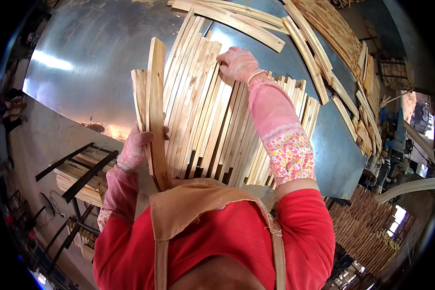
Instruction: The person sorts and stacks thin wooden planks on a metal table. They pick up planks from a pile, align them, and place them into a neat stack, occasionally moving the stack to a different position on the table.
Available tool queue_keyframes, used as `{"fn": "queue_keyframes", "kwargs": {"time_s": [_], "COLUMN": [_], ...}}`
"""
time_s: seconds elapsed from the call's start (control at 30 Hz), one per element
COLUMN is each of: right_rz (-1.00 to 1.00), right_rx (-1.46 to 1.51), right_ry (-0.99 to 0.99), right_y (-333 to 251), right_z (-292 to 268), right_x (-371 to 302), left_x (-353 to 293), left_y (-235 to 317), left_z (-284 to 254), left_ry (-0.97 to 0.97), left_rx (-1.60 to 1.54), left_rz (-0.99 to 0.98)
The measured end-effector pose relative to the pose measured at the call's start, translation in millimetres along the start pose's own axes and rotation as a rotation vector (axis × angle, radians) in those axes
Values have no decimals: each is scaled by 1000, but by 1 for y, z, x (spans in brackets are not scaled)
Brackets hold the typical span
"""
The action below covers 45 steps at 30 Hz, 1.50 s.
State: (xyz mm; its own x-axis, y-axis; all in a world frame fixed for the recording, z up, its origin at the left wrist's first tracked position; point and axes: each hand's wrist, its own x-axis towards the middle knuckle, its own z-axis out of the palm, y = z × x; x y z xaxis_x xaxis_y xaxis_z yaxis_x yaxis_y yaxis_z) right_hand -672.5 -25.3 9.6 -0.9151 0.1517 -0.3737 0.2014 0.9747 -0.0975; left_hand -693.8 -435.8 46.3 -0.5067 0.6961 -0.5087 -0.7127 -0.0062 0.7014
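Two wooden slats [156, 96] stand tilted at the left end of a row, gripped low down by my left hand [134, 147], whose gloved fingers wrap round them. The row of narrow wooden strips [193, 96] lies side by side on a metal tabletop [96, 58], their ends uneven. At the far ends of these strips, my right hand [238, 63] rests in a pinkish glove with fingers bent down onto one strip's end. Its fingertips are partly hidden, so I cannot make out a firm hold. Both forearms wear pink sleeves with flowered cuffs.
Loose boards [241, 21] lie across the table's far edge, and longer planks [307, 60] run down its right side beside a wide stack of panels [331, 29]. A black metal rack [89, 176] with stacked wood stands at the left. Bundled sticks [362, 222] are at lower right.
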Motion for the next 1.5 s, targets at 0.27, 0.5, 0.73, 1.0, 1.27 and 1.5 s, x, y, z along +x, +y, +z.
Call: {"fn": "queue_keyframes", "kwargs": {"time_s": [0.27, 0.5, 0.73, 1.0, 1.27, 1.5], "right_rz": [-62, -121, -124, -101, -46, 597], "right_rx": [-79, -69, -76, 4, 886, 1255], "right_ry": [-27, 37, 160, 286, 1001, 917], "right_y": [5, -2, -7, -35, -28, 37], "right_z": [6, 10, -16, -74, -14, 118], "right_x": [-9, -17, -52, -115, -162, -268], "left_x": [34, 98, 82, 67, 63, 75], "left_y": [69, 60, 60, -55, -39, 109], "left_z": [-22, -215, -75, 134, 120, -22], "left_ry": [263, 450, 770, -22, 8, 474], "left_rx": [550, 750, 1480, 1617, 891, 1271], "left_rz": [184, -179, 417, 27, 368, 273]}}
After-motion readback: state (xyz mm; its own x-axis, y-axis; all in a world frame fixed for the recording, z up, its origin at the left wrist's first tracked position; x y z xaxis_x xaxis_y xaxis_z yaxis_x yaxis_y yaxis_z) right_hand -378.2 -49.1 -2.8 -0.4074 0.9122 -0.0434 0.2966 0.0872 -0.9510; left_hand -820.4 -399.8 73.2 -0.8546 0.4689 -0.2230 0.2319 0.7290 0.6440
